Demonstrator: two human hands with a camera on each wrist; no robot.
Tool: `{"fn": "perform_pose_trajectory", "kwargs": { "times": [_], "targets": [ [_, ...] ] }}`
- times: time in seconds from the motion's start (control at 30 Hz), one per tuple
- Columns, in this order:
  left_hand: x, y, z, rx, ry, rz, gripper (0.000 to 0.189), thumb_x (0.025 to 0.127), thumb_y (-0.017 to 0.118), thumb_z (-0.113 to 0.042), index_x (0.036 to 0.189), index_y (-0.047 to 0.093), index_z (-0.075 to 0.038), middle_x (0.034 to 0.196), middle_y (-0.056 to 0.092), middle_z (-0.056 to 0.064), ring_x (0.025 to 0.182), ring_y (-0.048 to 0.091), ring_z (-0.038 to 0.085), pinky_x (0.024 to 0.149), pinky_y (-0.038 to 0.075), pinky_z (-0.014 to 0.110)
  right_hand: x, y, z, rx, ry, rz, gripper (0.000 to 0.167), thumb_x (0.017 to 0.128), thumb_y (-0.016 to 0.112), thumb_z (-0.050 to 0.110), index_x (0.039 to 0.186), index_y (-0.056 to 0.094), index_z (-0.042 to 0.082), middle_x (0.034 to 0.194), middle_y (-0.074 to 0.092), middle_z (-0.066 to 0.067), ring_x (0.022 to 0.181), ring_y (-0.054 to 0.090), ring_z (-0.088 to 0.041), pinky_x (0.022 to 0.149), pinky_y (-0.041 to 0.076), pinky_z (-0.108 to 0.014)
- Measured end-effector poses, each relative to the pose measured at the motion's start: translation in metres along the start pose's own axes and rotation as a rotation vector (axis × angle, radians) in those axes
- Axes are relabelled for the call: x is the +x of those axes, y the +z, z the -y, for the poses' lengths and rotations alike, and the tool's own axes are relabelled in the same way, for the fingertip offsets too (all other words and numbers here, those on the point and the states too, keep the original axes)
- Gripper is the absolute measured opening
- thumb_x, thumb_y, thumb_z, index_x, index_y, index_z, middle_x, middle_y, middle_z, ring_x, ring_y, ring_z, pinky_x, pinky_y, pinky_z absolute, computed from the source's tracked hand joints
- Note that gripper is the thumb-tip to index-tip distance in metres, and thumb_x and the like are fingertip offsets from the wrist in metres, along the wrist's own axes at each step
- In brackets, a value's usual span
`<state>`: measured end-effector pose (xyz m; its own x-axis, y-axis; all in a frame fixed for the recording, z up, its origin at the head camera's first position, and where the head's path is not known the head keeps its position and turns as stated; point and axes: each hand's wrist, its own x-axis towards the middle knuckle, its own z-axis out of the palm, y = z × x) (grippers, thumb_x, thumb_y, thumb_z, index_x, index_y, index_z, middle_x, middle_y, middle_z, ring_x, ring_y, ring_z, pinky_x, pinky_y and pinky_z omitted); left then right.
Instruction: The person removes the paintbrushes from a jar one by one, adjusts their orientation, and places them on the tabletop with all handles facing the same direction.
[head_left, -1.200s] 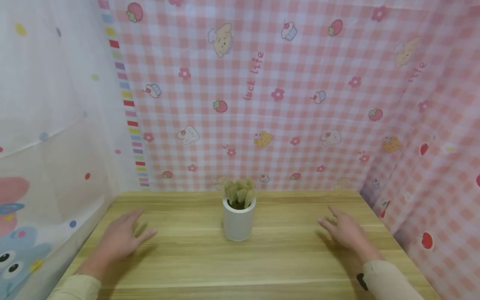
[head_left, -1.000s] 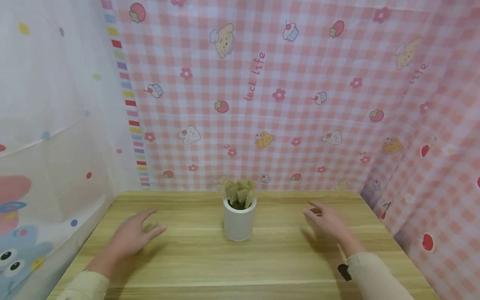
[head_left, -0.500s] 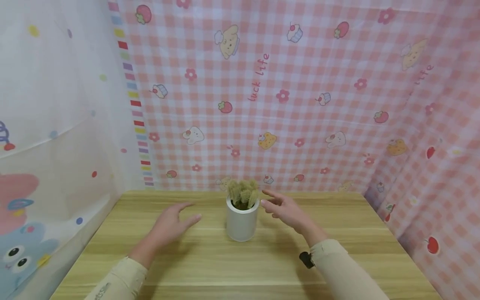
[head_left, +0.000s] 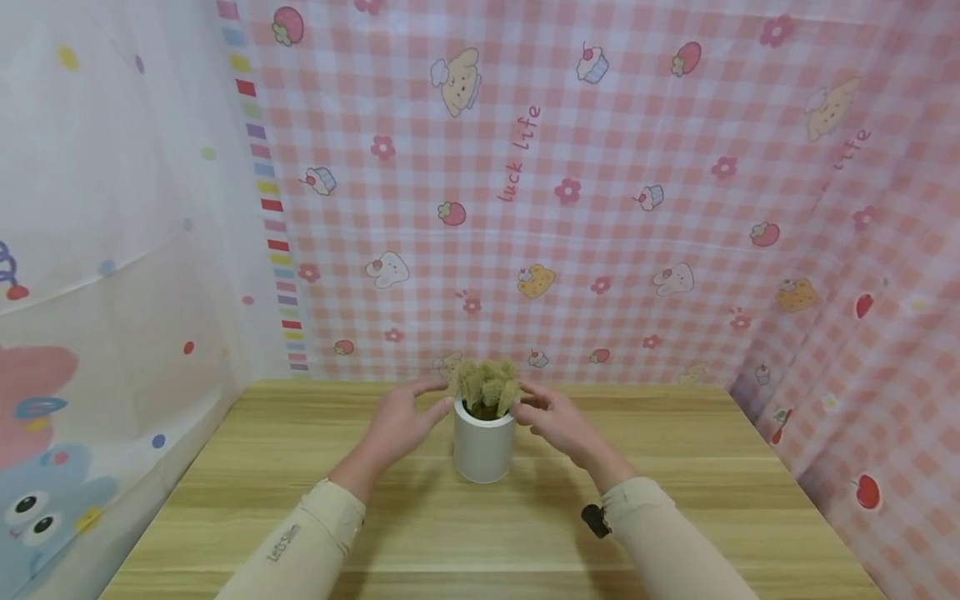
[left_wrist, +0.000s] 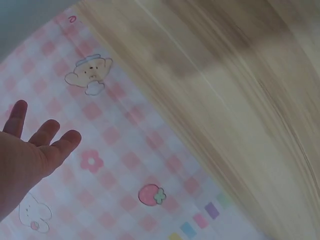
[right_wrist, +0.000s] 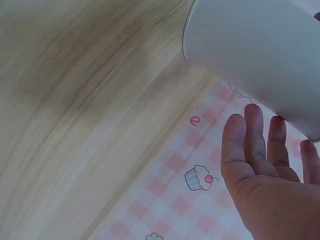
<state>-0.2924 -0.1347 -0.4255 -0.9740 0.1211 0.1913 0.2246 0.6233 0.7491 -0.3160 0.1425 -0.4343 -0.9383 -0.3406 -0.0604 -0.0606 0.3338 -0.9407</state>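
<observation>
A white cylindrical pot [head_left: 483,451] stands upright on the table, with tufts of fuzzy yellow-green dried grass [head_left: 487,387] showing above its rim. My left hand [head_left: 399,423] is at the pot's left side, thumb close to the rim; whether it touches I cannot tell. In the left wrist view the fingers of this hand [left_wrist: 30,157] are spread and loosely bent. On the other side, my right hand [head_left: 561,427] has its fingertips at the rim. The right wrist view has the pot [right_wrist: 255,55] large, with that hand's relaxed fingers [right_wrist: 234,137] beside its wall.
The wooden table [head_left: 645,533] has a pink checked curtain [head_left: 600,150] along its back edge. A white patterned curtain [head_left: 135,208] hangs on the left. More pink checked cloth [head_left: 900,400] hangs at the right edge.
Both hands have come inward from the table's sides to the pot, the right one arriving first. The pot stays in place; the head view has shifted slightly.
</observation>
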Motion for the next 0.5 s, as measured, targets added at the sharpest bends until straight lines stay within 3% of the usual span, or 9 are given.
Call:
{"fn": "perform_pose_trajectory", "kwargs": {
  "times": [0.17,0.5],
  "targets": [
    [0.008,0.010,-0.006,-0.005,-0.004,-0.003,0.047,0.104,0.069,-0.034,0.144,0.067,-0.011,0.158,0.058,0.014,0.155,0.045,0.040,0.128,0.035,0.061,-0.001,0.001,-0.002,0.037,0.023,0.009,0.065,0.109,0.060,0.036,0.168,0.037,0.020,0.162,0.051,-0.022,0.139,0.061,-0.041,0.121,0.042,-0.066],
    [0.017,0.021,-0.015,0.043,-0.009,-0.020,0.046,0.101,0.070,-0.030,0.141,0.068,-0.006,0.153,0.062,0.014,0.150,0.051,0.040,0.125,0.040,0.059,-0.001,0.001,-0.007,0.038,0.030,0.001,0.066,0.109,0.059,0.037,0.168,0.036,0.021,0.161,0.052,-0.021,0.139,0.062,-0.041,0.121,0.041,-0.068]
  ]
}}
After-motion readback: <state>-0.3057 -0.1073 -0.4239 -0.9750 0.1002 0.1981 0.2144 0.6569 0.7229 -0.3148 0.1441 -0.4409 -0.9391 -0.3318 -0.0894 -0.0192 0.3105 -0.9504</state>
